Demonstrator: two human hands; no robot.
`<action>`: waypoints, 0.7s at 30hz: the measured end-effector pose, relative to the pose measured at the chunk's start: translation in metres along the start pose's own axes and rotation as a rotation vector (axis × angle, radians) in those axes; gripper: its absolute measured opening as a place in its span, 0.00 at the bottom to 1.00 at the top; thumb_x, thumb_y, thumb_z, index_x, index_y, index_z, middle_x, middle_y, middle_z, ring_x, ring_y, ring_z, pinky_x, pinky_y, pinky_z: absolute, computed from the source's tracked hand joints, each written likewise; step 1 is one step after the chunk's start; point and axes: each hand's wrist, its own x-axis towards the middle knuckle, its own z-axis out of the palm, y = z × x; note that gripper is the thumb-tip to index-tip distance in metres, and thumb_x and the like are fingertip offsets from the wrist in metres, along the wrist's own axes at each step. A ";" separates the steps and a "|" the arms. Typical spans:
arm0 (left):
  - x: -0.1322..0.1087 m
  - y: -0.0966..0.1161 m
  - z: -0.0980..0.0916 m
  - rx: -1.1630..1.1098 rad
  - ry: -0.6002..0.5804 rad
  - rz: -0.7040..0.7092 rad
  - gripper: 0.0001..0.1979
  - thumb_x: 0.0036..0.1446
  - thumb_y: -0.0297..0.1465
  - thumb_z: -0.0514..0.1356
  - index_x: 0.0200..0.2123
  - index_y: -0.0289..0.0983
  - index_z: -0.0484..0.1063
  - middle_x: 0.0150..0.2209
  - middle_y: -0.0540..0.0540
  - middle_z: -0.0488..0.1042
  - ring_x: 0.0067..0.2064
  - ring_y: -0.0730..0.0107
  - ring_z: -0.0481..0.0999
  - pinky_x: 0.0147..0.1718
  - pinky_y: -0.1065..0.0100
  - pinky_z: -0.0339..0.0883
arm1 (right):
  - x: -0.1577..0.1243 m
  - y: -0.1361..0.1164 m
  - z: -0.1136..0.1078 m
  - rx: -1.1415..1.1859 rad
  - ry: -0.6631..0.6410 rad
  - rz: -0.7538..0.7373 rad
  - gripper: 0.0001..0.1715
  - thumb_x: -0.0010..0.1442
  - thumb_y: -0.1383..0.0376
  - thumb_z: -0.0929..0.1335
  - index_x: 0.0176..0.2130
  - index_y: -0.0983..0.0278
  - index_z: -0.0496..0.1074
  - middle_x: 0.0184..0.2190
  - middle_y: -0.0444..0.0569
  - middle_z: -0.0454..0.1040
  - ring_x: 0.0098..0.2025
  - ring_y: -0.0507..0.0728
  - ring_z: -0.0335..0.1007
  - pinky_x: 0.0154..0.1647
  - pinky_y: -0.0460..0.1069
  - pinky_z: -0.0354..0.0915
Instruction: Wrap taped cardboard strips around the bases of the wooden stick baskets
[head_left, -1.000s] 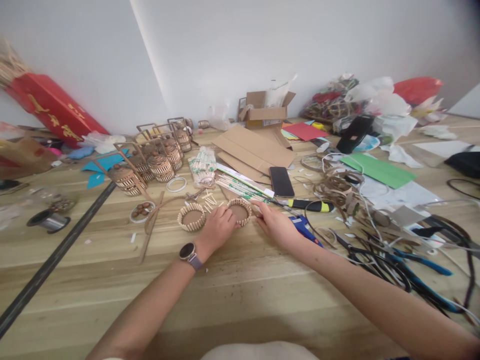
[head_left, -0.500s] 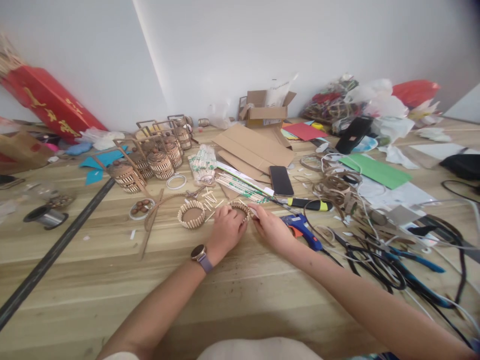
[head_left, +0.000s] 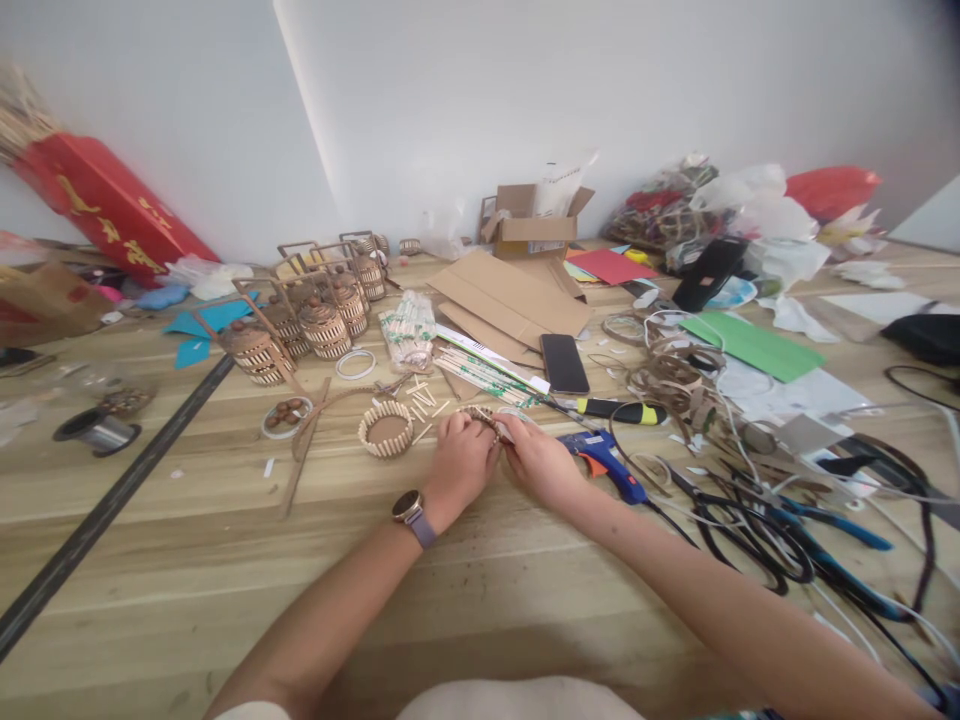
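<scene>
A: From the left, then: a round, open cup walled with short pale wooden sticks (head_left: 386, 445) stands on the pale wood-grained worktop (head_left: 390, 620), mouth straight up. It's circular, so no long axis to call!

B: Next, a few loose pale sticks (head_left: 441, 409), lying at odd angles, and just right of those, the piece being handled: a small stick-rimmed ring, pale and brown (head_left: 486, 417), between the hands. Which way does it face?

A: Can't tell, the fingers cover most of it. Now the left hand (head_left: 465, 455), purple-strapped watch (head_left: 409, 507) at the wrist: fingers curled over, closed on the ring's left side.

B: And the right hand (head_left: 541, 455), in close at the other side, thumb and fingers drawn together. Pinching anything? Too blurred to say.

A: So only a sliver of rim shows. The cup gives a fuller look: sticks upright, side by side, around a flat brown base.

B: And farthest right, a blue glue gun with an orange trigger (head_left: 611, 465), near the right wrist.
</scene>
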 end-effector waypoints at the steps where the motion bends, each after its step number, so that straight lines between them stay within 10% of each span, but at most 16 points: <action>1: 0.000 0.000 0.000 -0.002 -0.001 0.001 0.08 0.66 0.32 0.56 0.39 0.39 0.74 0.38 0.44 0.77 0.44 0.55 0.66 0.44 0.54 0.61 | 0.000 0.000 0.001 -0.002 -0.001 -0.005 0.26 0.62 0.75 0.61 0.59 0.68 0.64 0.54 0.60 0.75 0.54 0.61 0.72 0.50 0.53 0.68; 21: -0.007 -0.003 -0.022 0.018 0.070 0.016 0.11 0.67 0.39 0.56 0.41 0.39 0.74 0.44 0.42 0.75 0.48 0.53 0.66 0.50 0.52 0.61 | 0.009 0.010 -0.029 0.139 0.101 0.153 0.25 0.55 0.72 0.63 0.53 0.64 0.66 0.34 0.50 0.79 0.33 0.59 0.75 0.34 0.49 0.66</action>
